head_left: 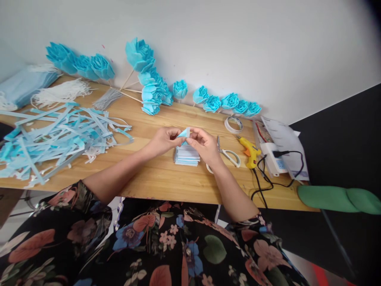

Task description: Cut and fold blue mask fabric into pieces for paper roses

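A small folded piece of light-blue and white sheet [185, 133] is pinched between my left hand [163, 140] and my right hand [206, 146]. Both hands have their fingers closed on it, with the thumbs towards each other. Just below the hands lies a stack of folded blue-and-white sheets [187, 155] on the wooden table [166, 182]. Scissors with white handles [231, 157] rest beside my right wrist, partly hidden by it.
Cut blue and white strips [59, 139] heap up at the left, near white elastic loops [61, 92]. Several blue flowers on sticks [152, 95] line the wall. Right of the hands are a tape roll [233, 124], a yellow glue gun [250, 151] and a white power strip [274, 159] with black cords.
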`<state>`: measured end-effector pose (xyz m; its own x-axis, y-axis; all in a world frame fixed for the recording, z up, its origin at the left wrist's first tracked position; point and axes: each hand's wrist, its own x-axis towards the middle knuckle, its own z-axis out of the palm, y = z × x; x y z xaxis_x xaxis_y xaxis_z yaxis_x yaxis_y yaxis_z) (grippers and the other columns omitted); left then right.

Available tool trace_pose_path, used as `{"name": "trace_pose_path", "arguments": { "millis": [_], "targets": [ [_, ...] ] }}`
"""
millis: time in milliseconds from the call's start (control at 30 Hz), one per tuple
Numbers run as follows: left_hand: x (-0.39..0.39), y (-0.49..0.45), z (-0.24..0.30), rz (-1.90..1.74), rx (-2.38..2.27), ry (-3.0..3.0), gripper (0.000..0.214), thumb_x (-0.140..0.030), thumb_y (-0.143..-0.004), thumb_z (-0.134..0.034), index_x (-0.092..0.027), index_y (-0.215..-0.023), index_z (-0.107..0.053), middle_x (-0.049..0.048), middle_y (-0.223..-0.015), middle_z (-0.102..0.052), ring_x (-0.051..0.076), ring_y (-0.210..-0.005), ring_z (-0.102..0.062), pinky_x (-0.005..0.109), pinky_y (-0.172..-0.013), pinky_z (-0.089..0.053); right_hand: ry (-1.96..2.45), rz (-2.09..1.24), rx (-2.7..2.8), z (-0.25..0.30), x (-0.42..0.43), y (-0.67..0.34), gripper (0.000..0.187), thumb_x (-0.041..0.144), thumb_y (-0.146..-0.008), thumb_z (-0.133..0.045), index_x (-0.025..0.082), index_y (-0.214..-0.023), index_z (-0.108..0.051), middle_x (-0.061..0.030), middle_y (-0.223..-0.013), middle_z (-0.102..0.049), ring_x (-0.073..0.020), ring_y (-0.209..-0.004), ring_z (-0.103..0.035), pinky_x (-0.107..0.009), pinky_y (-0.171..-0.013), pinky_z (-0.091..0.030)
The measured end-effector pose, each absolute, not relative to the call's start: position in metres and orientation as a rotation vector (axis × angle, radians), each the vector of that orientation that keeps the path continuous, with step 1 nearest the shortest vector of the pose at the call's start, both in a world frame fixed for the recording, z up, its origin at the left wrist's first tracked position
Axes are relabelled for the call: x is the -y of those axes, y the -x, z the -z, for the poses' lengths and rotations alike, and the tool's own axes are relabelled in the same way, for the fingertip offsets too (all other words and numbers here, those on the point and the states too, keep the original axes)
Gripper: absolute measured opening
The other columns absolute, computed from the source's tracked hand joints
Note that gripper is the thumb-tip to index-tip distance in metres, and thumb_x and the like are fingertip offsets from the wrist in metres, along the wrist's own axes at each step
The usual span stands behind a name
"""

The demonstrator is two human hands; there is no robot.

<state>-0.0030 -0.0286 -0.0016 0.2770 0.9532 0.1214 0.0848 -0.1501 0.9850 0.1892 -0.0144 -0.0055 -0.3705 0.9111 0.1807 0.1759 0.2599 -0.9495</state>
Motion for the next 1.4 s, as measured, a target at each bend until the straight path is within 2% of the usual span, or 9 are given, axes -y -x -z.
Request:
{"name": "trace_pose_path", "arguments": {
  "millis": [167,400,600,900,1133,1233,1400],
  "targets": [
    [0.031,0.001,0.0,-1.009,-0.994,-1.588,0.027,-0.034,-0.081,-0.063,-0.016,-0.064,-0.053,-0.0034,-0.06,-0.047,0.008,-0.056,-0.043,0.022,-0.053,-0.032,0.984,-1.099,1.787,0.002,0.015,-0.19,0.036,0.044,-0.081,-0.074,0.027,-0.113,-0.071,-0.0008,-0.095,-0.073,-0.0159,-0.084,-0.066,-0.033,-0.083,-0.054],
    [0.034,0.0,0.0,-0.965,-0.995,-1.668,0.029,-0.034,-0.082,-0.061,-0.016,-0.062,-0.05,-0.0047,-0.058,-0.04,0.007,-0.056,-0.037,0.021,-0.052,-0.027,0.898,-0.958,1.91,-0.006,0.019,-0.19,0.012,0.034,-0.086,-0.069,0.026,-0.093,-0.075,-0.0002,-0.088,-0.073,-0.0155,-0.079,-0.064,-0.032,-0.078,-0.052],
    [0.034,0.001,-0.002,-0.932,-0.923,-1.521,0.03,-0.039,-0.079,-0.068,-0.015,-0.067,-0.056,-0.0039,-0.058,-0.049,0.007,-0.054,-0.043,0.02,-0.052,-0.033,0.868,-0.806,1.972,-0.011,0.019,-0.191,0.01,0.031,-0.088,-0.067,0.026,-0.09,-0.074,-0.0009,-0.082,-0.071,-0.0168,-0.076,-0.064,-0.033,-0.075,-0.052],
    [0.033,0.004,-0.01,-0.936,-0.855,-1.264,0.038,-0.048,-0.071,-0.08,-0.014,-0.073,-0.061,-0.0039,-0.054,-0.054,0.006,-0.047,-0.047,0.019,-0.047,-0.037,0.766,-0.554,2.088,-0.011,0.016,-0.194,0.022,0.022,-0.091,-0.059,0.033,-0.098,-0.077,-0.0014,-0.095,-0.076,-0.0203,-0.089,-0.068,-0.04,-0.082,-0.054],
    [0.031,0.006,-0.005,-1.022,-0.873,-1.174,0.033,-0.041,-0.077,-0.076,-0.014,-0.071,-0.058,-0.0018,-0.058,-0.057,0.006,-0.05,-0.05,0.019,-0.048,-0.038,0.926,-0.742,1.948,-0.009,0.021,-0.191,0.033,0.024,-0.094,-0.052,0.034,-0.123,-0.067,-0.0014,-0.111,-0.075,-0.0198,-0.101,-0.07,-0.041,-0.092,-0.055],
    [0.03,0.006,-0.004,-1.025,-0.856,-1.15,0.033,-0.041,-0.077,-0.076,-0.014,-0.07,-0.058,-0.0016,-0.059,-0.058,0.006,-0.05,-0.05,0.02,-0.048,-0.037,0.926,-0.854,1.867,-0.009,0.02,-0.191,0.034,0.027,-0.093,-0.056,0.033,-0.125,-0.065,-0.0014,-0.112,-0.075,-0.0192,-0.103,-0.069,-0.039,-0.092,-0.056],
    [0.031,0.006,-0.007,-0.983,-0.87,-1.248,0.035,-0.042,-0.078,-0.075,-0.014,-0.067,-0.056,-0.002,-0.056,-0.055,0.006,-0.048,-0.047,0.02,-0.048,-0.037,0.937,-1.081,1.763,-0.005,0.017,-0.193,0.033,0.044,-0.092,-0.061,0.03,-0.121,-0.068,-0.0029,-0.109,-0.075,-0.02,-0.098,-0.07,-0.039,-0.09,-0.057]
  ]
}}
